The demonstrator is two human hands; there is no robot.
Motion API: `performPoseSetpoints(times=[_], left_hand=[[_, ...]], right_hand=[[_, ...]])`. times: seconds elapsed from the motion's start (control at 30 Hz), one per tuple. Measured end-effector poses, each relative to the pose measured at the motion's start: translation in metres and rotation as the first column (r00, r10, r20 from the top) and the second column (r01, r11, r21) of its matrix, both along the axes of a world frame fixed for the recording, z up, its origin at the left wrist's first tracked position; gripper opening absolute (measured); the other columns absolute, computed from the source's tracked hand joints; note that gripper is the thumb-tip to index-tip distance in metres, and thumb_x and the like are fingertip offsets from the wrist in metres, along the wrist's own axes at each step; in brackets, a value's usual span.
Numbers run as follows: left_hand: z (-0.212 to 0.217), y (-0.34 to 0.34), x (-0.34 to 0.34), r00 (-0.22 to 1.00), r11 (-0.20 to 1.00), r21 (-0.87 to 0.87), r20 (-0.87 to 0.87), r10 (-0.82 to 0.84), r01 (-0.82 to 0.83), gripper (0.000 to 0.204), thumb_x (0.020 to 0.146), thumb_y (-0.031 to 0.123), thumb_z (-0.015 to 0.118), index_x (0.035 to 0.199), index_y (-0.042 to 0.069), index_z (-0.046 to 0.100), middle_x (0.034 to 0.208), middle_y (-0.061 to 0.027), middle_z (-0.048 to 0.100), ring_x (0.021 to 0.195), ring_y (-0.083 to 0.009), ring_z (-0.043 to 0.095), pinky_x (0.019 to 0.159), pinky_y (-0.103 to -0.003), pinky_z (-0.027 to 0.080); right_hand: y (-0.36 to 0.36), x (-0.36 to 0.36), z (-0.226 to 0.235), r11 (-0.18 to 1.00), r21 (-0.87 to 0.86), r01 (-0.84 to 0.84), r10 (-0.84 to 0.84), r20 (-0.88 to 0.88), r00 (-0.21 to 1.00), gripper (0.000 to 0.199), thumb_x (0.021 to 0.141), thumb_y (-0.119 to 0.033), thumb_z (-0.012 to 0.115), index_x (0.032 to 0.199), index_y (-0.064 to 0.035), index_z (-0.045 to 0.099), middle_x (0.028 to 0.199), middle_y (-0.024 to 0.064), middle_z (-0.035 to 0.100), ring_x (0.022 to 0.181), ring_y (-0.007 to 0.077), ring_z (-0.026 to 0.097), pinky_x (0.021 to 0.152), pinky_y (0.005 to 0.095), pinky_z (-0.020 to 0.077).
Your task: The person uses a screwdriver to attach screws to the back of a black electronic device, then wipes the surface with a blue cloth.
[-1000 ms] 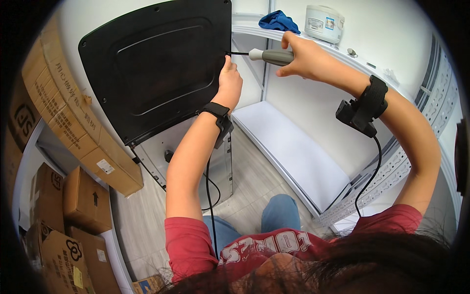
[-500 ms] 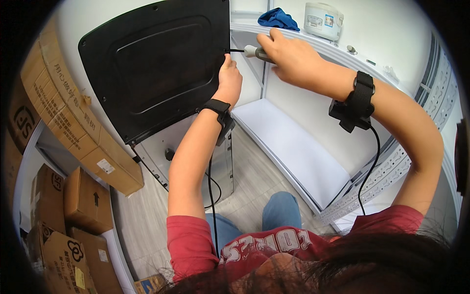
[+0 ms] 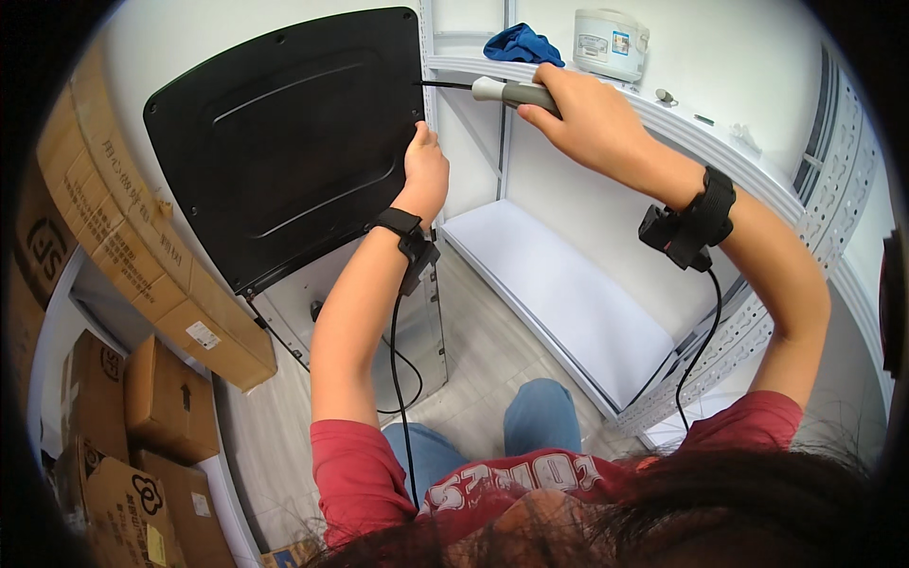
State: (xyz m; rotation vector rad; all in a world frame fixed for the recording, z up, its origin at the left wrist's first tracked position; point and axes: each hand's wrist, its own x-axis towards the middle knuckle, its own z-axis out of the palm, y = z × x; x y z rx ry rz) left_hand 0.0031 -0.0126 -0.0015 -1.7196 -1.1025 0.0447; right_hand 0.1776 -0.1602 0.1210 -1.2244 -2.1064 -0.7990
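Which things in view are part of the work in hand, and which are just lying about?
In use:
- grey-handled screwdriver, in the right hand
- black panel, left hand at its right edge

Apparently just lying about:
- blue cloth
- white rice cooker
- cardboard boxes

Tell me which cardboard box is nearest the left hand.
The tall, narrow box just left of the black panel; other boxes sit farther left or lower.
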Motion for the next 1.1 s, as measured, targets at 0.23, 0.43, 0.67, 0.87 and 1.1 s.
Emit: performPoseSetpoints(times=[0.23, 0.43, 0.67, 0.87, 1.1], left_hand=[[-0.001, 0.004, 0.008, 0.977, 0.988, -0.040, -0.160, 0.139, -0.147, 0.034, 0.085, 0.026, 0.050, 0.108, 0.008, 0.067, 0.121, -0.0097, 0.058, 0.120, -0.0295, 0.043, 0.110, -0.048, 0.013], [0.016, -0.002, -0.001, 0.962, 0.977, -0.196, -0.273, 0.028, -0.084, 0.040, 0.085, 0.026, 0.046, 0.114, 0.003, 0.062, 0.124, -0.0129, 0.054, 0.124, -0.0309, 0.038, 0.110, -0.049, 0.016], [0.065, -0.024, 0.047, 0.905, 0.800, -0.431, 0.284, -0.318, 0.417, 0.026, 0.075, 0.016, 0.058, 0.097, 0.004, 0.065, 0.114, -0.0141, 0.055, 0.118, -0.0282, 0.044, 0.106, -0.051, 0.025], [0.179, -0.044, 0.107, 0.572, 0.660, -0.276, 0.770, -0.283, 0.699, 0.008, 0.082, 0.014, 0.057, 0.081, 0.005, 0.059, 0.088, -0.0084, 0.054, 0.086, -0.0244, 0.055, 0.088, -0.043, 0.038], [0.229, -0.027, 0.185, 0.335, 0.513, -0.155, 0.900, -0.279, 0.844, 0.009, 0.080, 0.010, 0.062, 0.082, 0.005, 0.054, 0.078, -0.0098, 0.055, 0.070, -0.0302, 0.055, 0.068, -0.041, 0.041]], right_hand=[[0.038, 0.044, -0.010, 0.949, -0.256, -0.183, 0.085, -0.352, 0.932, 0.034, 0.082, -0.032, 0.062, 0.095, -0.0009, 0.056, 0.081, 0.0191, 0.063, 0.074, 0.0372, 0.060, 0.063, 0.0432, 0.0465], [0.054, 0.059, -0.013, 0.837, -0.402, -0.371, -0.040, -0.721, 0.692, 0.031, 0.083, -0.025, 0.066, 0.103, -0.0029, 0.057, 0.083, 0.0131, 0.064, 0.073, 0.0206, 0.061, 0.066, 0.0319, 0.0464], [0.053, 0.084, 0.014, 0.800, -0.485, -0.352, -0.256, -0.808, 0.531, 0.032, 0.084, -0.027, 0.064, 0.103, -0.0027, 0.056, 0.078, 0.0137, 0.063, 0.068, 0.0240, 0.061, 0.062, 0.0340, 0.0462], [0.028, 0.110, 0.086, 0.805, -0.561, -0.193, -0.446, -0.787, 0.426, 0.033, 0.087, -0.025, 0.061, 0.110, -0.0021, 0.054, 0.078, 0.0102, 0.061, 0.063, 0.0181, 0.057, 0.059, 0.0315, 0.0449], [0.012, 0.177, 0.104, 0.792, -0.574, 0.208, -0.602, -0.682, 0.416, 0.044, 0.077, -0.021, 0.068, 0.115, -0.0021, 0.053, 0.105, 0.0183, 0.055, 0.094, 0.0356, 0.056, 0.076, 0.0403, 0.0462]])
